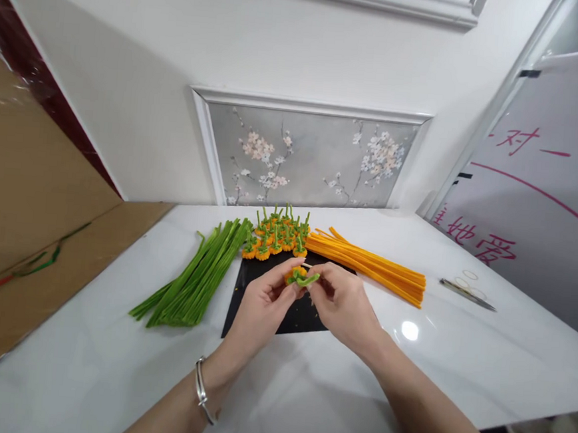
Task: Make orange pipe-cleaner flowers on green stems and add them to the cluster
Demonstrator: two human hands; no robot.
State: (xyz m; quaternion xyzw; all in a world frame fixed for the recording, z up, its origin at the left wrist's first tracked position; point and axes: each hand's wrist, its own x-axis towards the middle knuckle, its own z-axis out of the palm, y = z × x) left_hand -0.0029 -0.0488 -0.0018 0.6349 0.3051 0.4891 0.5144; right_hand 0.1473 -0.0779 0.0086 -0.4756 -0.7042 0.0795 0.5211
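Between my hands is a small orange pipe-cleaner pumpkin (295,273) with a green top. My left hand (265,299) pinches the pumpkin from the left, thumb and fingers closed round it. From the right, my right hand (343,302) grips the pumpkin's green pipe cleaner (306,280) near its free end. A thin pale sliver shows by the right fingertips, too small to name. Both hands are above a black mat (251,287) that has small crumbs on it. Just behind them stand several finished pumpkins (277,235) with upright green stems.
A bundle of green pipe cleaners (196,279) lies on the left, and orange pipe cleaners (370,266) on the right. Tweezers (467,294) rest farther right beside thin rings (467,277). Brown cardboard (64,279) borders the white table (121,370); a wall (141,118) rises behind.
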